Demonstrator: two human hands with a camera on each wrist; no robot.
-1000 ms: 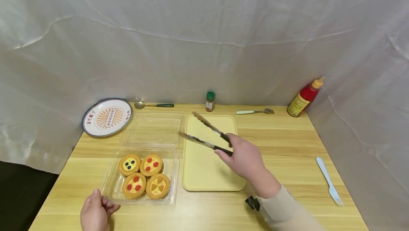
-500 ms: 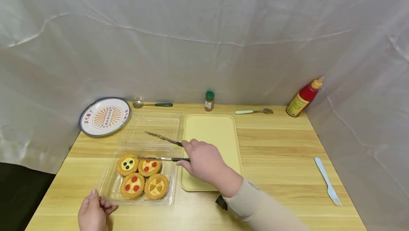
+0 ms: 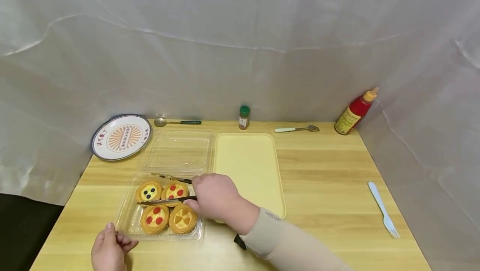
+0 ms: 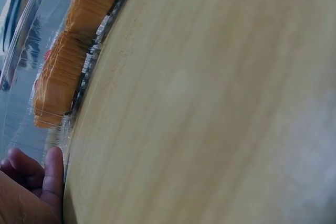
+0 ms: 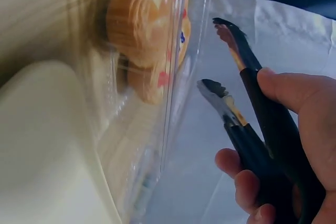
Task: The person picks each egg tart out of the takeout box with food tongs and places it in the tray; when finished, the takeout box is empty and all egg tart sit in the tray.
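Note:
My right hand grips a pair of black-handled tongs, its arms spread apart. In the head view the tongs reach over the back tarts, one arm crossing between the rows; the right wrist view shows nothing between their tips. Below them several egg tarts sit in a clear plastic container: a tart with dark berries, two with red pieces, one with orange wedges. At the container's front left corner, my left hand pinches the rim with thumb and fingers; the left wrist view shows this hand beside the container wall.
The container's lid lies folded back. Beside it is a yellow tray, partly under my right arm. Around the back stand a plate, a spoon, a spice jar, a fork and a sauce bottle. A blue fork lies right.
My right hand has carried the tongs left and toward me, from above the yellow tray to over the tarts. My left hand stays at the container's corner.

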